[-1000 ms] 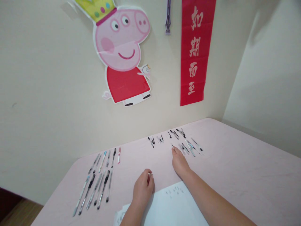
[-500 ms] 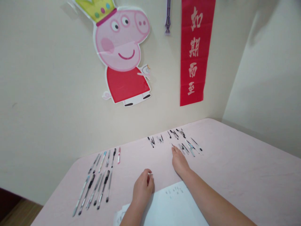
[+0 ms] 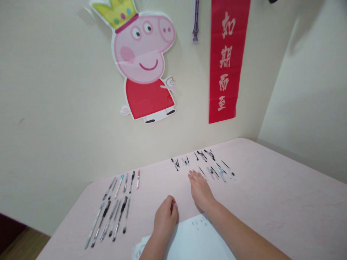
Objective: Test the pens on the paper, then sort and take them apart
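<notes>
My left hand rests at the top edge of a sheet of white paper. Its fingers are curled in, and whatever may be inside them is hidden. Farther out, my right hand lies over the table with its fingers stretched out and slightly apart, holding nothing I can see. Just right of its fingertips is a thin dark-tipped pen part. Beyond it, small groups of taken-apart pen pieces lie in two rows, black caps and clear tubes among them.
Several whole pens lie in two rows on the left of the pink-covered table. A pink and white pen ends the back row. The wall behind carries a cartoon pig cutout and a red banner.
My right hand has moved left, away from the thin dark-tipped pen part, which now shows more fully. My left hand stays curled in nearly the same place. The view has shifted slightly.
</notes>
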